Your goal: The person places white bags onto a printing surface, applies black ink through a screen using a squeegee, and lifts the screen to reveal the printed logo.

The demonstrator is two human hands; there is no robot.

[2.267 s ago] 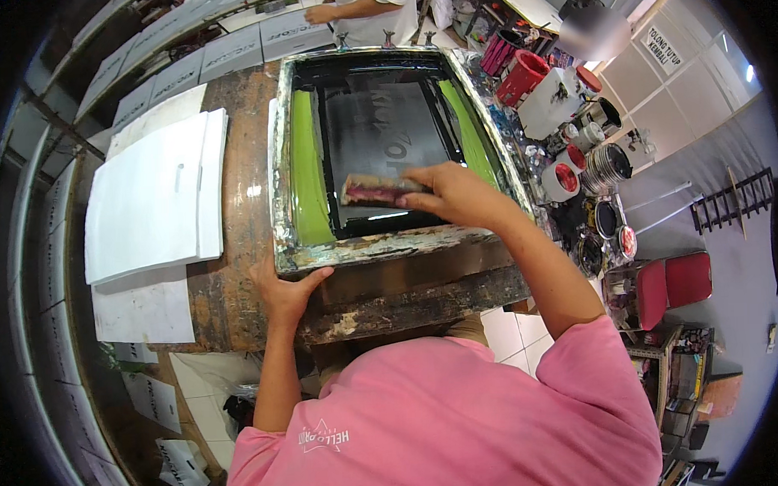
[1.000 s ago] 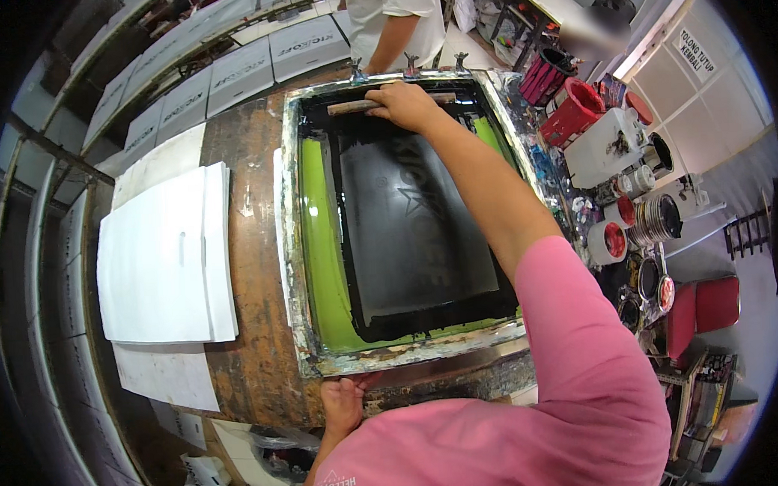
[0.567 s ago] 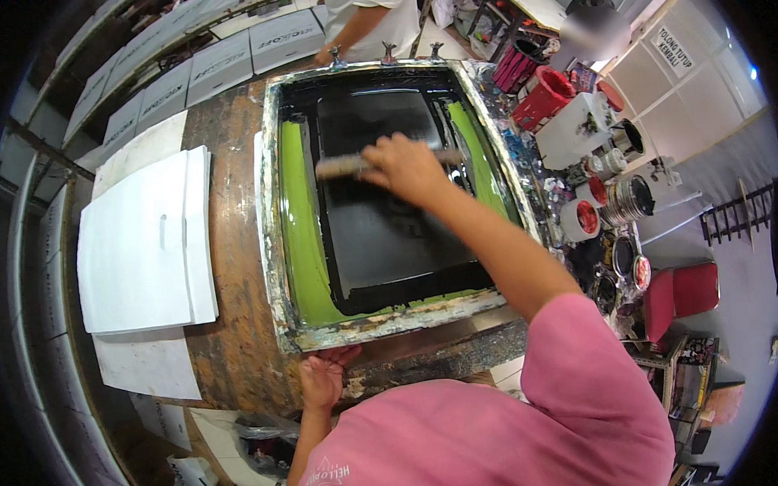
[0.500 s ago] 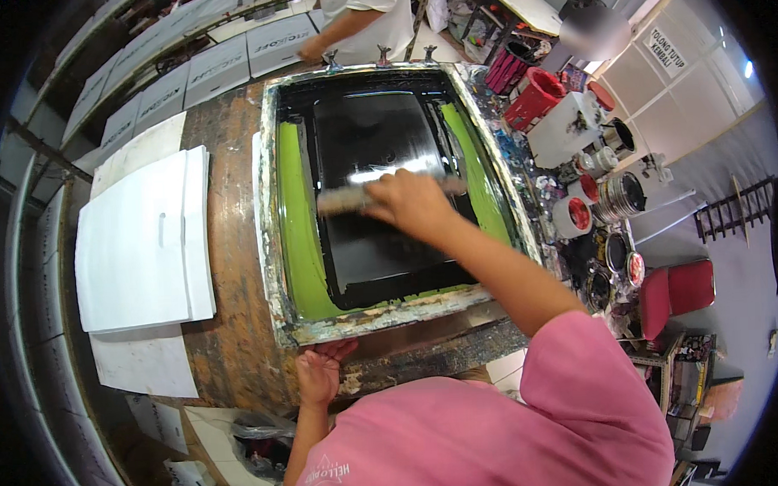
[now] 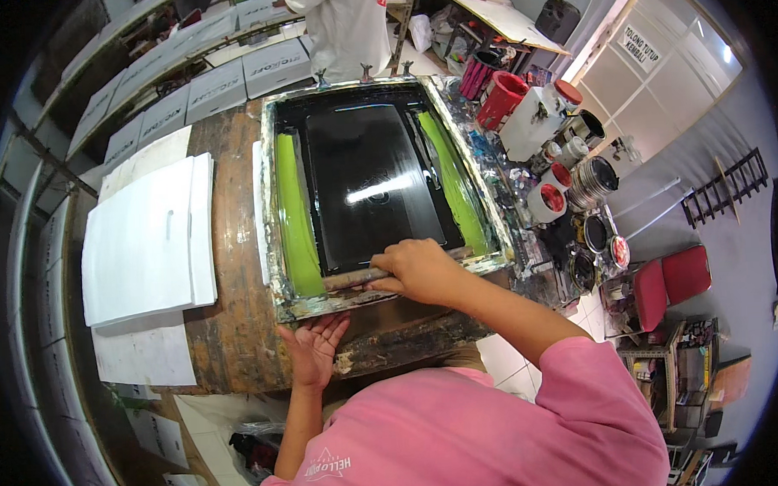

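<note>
A framed printing screen (image 5: pixel 282 308) lies on the wooden table, its mesh black with wet ink in the middle and green strips down both sides. Across the screen's near end lies a squeegee (image 5: pixel 349 279), with my right hand (image 5: pixel 420 272) closed around its wooden handle. My left hand (image 5: pixel 314 347) is palm up with fingers stretched out, at the frame's near left corner. Its fingertips reach the frame's near edge; whether they touch it I cannot tell. Clamps (image 5: pixel 366 72) sit along the frame's far edge.
Left of the screen, a stack of white sheets (image 5: pixel 141 252) lies on the stained wooden table (image 5: pixel 234 223). Ink tins and tubs (image 5: pixel 592 183) crowd the right side. A person in a white shirt (image 5: pixel 347 30) stands beyond the far edge, near white boxes (image 5: pixel 276 65).
My right hand has drawn the squeegee from the screen's middle to its near end. My left hand has opened more at the near edge. The person's arm beyond has shifted.
</note>
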